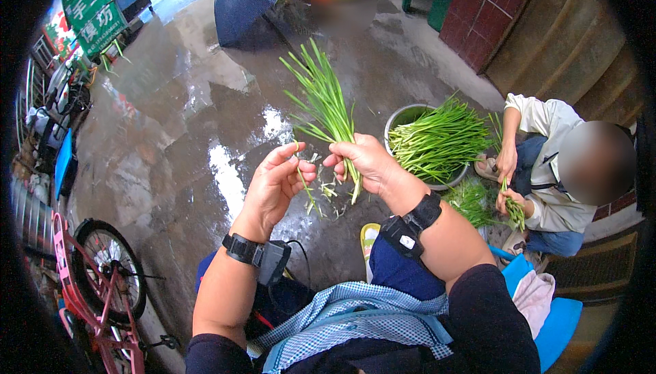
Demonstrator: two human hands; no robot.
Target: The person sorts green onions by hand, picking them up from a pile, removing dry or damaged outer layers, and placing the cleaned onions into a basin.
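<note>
My right hand (371, 161) grips a bunch of green garlic chives (328, 102) around its lower stalks. The leaves fan away from me and the pale cut ends point back towards me. Just left of it, my left hand (277, 176) pinches a single thin chive leaf (308, 192) that hangs down from the fingers. Beneath both hands, pale scraps of chive (329, 188) litter the wet ground. To the right of my right hand stands a round metal basin (392, 117) heaped with chives (441, 135).
On the right a crouching person (551, 122) holds a small chive bunch (514, 209). More chives (469, 202) lie beside the basin. A dark open umbrella (248, 2) rests ahead. A pink bicycle (102, 297) is at lower left. Wet concrete (154, 153) spreads ahead.
</note>
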